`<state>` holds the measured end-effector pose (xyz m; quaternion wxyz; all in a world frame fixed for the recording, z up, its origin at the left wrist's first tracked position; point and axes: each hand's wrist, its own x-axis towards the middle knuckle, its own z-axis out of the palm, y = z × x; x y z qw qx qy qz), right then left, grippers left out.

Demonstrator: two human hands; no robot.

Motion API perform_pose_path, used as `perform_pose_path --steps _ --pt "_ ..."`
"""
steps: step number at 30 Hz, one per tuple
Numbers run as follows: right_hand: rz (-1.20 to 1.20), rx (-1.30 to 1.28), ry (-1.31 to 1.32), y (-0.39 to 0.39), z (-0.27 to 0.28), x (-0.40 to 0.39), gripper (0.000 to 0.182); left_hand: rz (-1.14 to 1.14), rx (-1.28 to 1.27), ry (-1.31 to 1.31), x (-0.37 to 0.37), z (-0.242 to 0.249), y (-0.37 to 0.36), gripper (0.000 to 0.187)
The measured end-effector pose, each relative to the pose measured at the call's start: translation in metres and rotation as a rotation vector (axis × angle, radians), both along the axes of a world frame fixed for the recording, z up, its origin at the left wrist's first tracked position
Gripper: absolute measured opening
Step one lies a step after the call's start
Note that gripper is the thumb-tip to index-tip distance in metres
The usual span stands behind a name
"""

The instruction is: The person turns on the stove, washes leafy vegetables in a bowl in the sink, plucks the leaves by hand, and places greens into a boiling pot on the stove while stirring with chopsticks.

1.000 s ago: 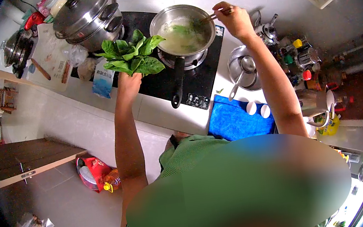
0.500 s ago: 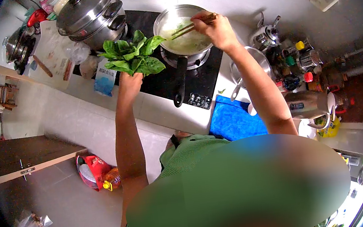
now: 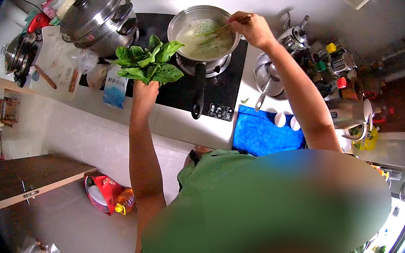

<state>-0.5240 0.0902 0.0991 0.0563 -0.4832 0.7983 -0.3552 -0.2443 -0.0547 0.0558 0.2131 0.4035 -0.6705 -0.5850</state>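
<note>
My left hand (image 3: 146, 94) is closed round the stems of a bunch of leafy greens (image 3: 150, 62), held upright over the front left of the black stove (image 3: 170, 92). Between the fingers of my right hand (image 3: 253, 28) are chopsticks (image 3: 223, 30); their tips dip into the pan. The steel pan (image 3: 172, 23) sits on the right burner, its black handle (image 3: 200, 91) pointing toward me. Pale, cloudy liquid with some green in it (image 3: 202, 43) fills the lower part of the pan.
A lidded steel steamer pot (image 3: 99, 25) stands left of the pan, beside a blue-and-white packet (image 3: 115, 89). To the right are a steel bowl with a ladle (image 3: 269, 85), a blue towel (image 3: 259, 132) with eggshells (image 3: 280, 119), a kettle (image 3: 350, 112) and several jars.
My right hand has moved right with the chopsticks, from over the pan to its right rim. My left hand and the greens stay nearly in place. More of the eggshells shows.
</note>
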Motion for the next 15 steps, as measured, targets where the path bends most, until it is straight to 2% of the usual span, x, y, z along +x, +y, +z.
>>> perform_pose_path --steps 1,3,5,8,11,13,15 --pt "-0.049 0.006 0.052 0.005 0.007 -0.003 0.019 0.004 0.007 0.020 -0.001 -0.002 0.000 0.006" --pt "-0.139 -0.033 -0.126 0.008 0.021 -0.009 0.019 0.003 0.016 0.039 -0.002 -0.003 0.000 0.005" --pt "-0.180 -0.088 -0.106 0.006 0.015 -0.018 0.020 0.021 -0.042 0.045 -0.004 -0.005 0.000 0.003" --pt "-0.266 0.048 0.100 -0.003 -0.007 -0.018 0.020 -0.031 -0.030 0.043 -0.006 -0.008 -0.003 0.004" --pt "-0.177 -0.084 -0.159 -0.014 -0.032 -0.010 0.020 0.005 0.017 0.073 -0.008 0.001 0.002 0.006" --pt "-0.177 -0.076 -0.208 -0.024 -0.036 -0.002 0.022 -0.001 0.001 0.066 -0.005 -0.001 0.000 0.005" --pt "-0.067 -0.102 -0.293 -0.031 -0.036 0.004 0.022 -0.010 -0.013 0.062 -0.002 -0.005 -0.004 0.005"
